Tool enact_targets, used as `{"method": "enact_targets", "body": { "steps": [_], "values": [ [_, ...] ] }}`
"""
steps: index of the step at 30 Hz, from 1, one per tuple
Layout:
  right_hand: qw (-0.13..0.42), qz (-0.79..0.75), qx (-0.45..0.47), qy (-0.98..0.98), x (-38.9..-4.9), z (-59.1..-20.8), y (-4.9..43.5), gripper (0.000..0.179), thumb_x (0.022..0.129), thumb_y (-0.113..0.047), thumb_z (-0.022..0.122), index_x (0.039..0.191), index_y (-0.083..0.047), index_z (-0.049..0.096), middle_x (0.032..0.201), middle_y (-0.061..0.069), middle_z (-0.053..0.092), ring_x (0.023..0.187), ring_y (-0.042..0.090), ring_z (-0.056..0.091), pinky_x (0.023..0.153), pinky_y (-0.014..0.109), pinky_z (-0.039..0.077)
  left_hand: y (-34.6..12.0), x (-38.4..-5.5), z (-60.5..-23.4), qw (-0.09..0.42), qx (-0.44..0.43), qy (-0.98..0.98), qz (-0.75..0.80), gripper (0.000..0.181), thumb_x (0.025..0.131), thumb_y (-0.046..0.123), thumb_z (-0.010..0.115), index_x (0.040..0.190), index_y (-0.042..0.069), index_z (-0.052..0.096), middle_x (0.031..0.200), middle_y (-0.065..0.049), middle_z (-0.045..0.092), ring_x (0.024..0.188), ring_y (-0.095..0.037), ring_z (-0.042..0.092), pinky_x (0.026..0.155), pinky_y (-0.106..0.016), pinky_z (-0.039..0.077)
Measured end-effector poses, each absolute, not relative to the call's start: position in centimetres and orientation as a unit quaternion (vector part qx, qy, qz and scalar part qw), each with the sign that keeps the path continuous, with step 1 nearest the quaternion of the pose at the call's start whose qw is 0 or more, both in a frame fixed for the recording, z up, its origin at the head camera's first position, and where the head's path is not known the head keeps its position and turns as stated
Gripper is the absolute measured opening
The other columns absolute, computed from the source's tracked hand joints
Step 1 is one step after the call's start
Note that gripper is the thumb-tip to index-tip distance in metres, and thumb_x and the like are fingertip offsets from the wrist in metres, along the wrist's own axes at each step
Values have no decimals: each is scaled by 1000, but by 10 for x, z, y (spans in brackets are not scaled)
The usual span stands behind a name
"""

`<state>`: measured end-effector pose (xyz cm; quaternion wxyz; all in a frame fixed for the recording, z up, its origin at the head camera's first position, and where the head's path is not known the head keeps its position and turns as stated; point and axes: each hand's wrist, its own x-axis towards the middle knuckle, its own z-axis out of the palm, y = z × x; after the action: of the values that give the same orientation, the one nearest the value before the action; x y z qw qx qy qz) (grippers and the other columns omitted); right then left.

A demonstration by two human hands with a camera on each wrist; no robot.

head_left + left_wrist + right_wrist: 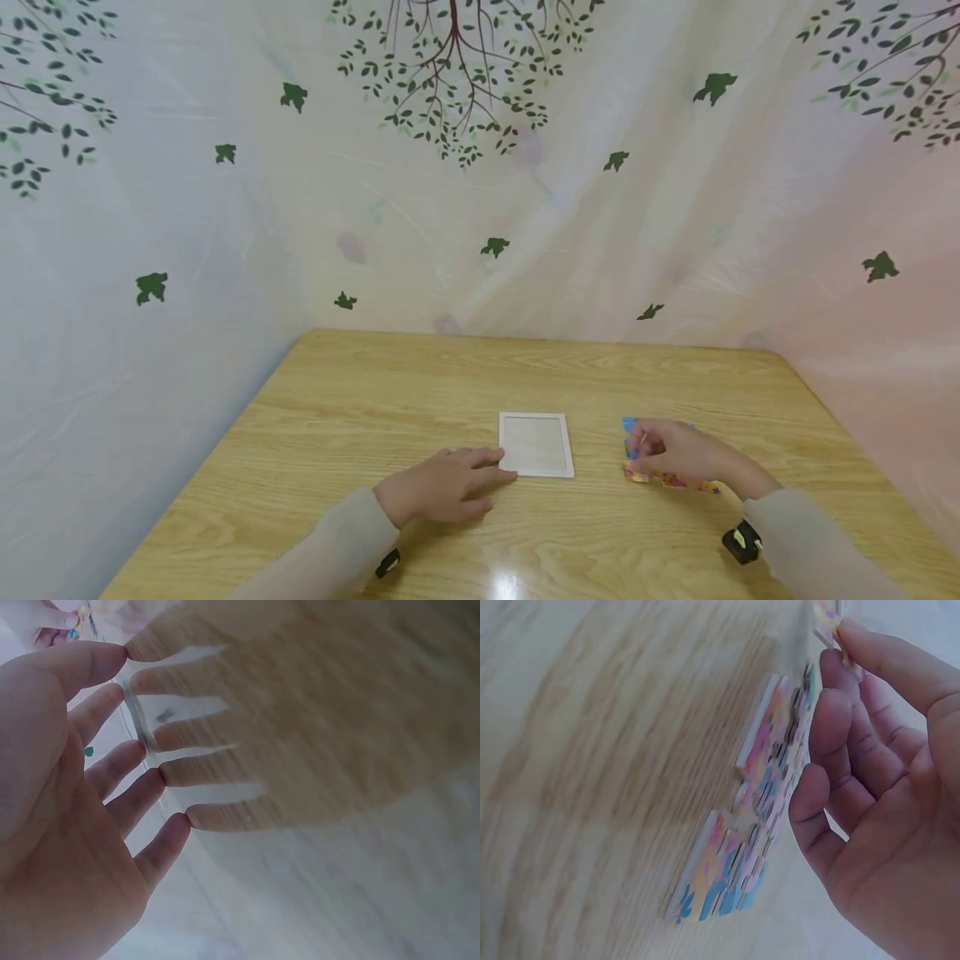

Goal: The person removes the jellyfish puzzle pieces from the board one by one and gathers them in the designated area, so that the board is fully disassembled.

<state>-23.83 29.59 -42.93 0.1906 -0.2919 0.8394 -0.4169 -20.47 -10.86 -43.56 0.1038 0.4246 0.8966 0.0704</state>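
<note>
My right hand (686, 454) pinches a small colourful jigsaw piece (826, 616) between thumb and index finger, the other fingers bent loosely. It hovers over a group of jigsaw pieces (705, 870) on the table, which it partly covers in the head view. These flat pieces carry pink, yellow and blue print; gaps show between some of them. My left hand (453, 483) lies palm down with spread fingers, its fingertips at the lower left corner of a white square frame (532, 415). The frame lies flat to the left of the pieces, its inside plain and pale.
The wooden table (375, 392) reaches back to a pale curtain (420, 250) printed with leaves and branches, which also hangs along both sides. A small black device (742, 542) sits under the right wrist, another (387, 562) under the left.
</note>
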Motion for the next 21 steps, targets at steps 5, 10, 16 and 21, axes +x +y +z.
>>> {"method": "enact_targets", "body": {
  "steps": [5,10,16,21],
  "values": [
    [178,-401,-299,848,-236,-429,298,20,96,-13,69,100,1,56,80,6,63,66,14,59,57,24,49,-109,-205,-436,100,426,896,72,49,105,35,50,153,31,45,159,-3,36,144,-23,34,110,-55,36],
    [165,-370,-294,866,-235,-430,298,21,94,-16,72,99,-1,57,81,1,57,68,8,53,58,21,46,-109,-204,-437,103,424,896,78,49,104,36,51,153,31,44,159,-2,35,144,-23,34,110,-56,36],
    [169,-370,-280,870,-234,-430,297,23,92,-15,74,99,-1,58,84,3,58,73,11,54,61,22,47,-109,-203,-436,101,424,897,75,49,104,36,51,153,32,44,159,-2,35,144,-23,34,111,-54,35],
    [169,-372,-273,871,-234,-430,297,22,92,-14,74,100,-2,58,84,3,58,73,11,54,62,21,47,-109,-204,-436,101,425,897,75,49,104,36,51,153,31,44,159,-2,35,144,-23,34,110,-54,36]
  ]
}}
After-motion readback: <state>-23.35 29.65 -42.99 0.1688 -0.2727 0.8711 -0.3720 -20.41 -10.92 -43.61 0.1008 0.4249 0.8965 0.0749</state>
